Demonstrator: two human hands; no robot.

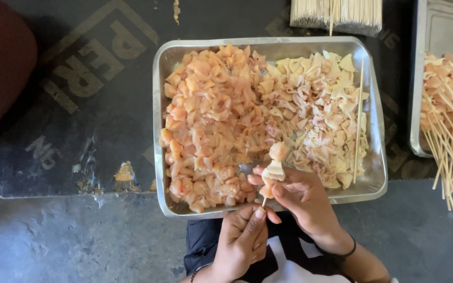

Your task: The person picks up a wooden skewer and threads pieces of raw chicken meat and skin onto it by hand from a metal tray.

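A metal tray [375, 173] holds raw chicken pieces [211, 120] on its left half and paler skin or fat pieces [321, 115] on its right half. Over the tray's near edge, my left hand [242, 238] pinches the lower end of a thin wooden skewer [264, 200]. My right hand [302, 202] grips the meat pieces threaded on the skewer [275, 166], fingers wrapped around them. One loose skewer [359, 120] lies along the tray's right side.
A bundle of bare skewers [336, 14] lies beyond the tray. At the right, a second metal tray [416, 105] carries finished meat skewers [449, 120]. A dark printed mat [79, 105] covers the table; its near part is grey.
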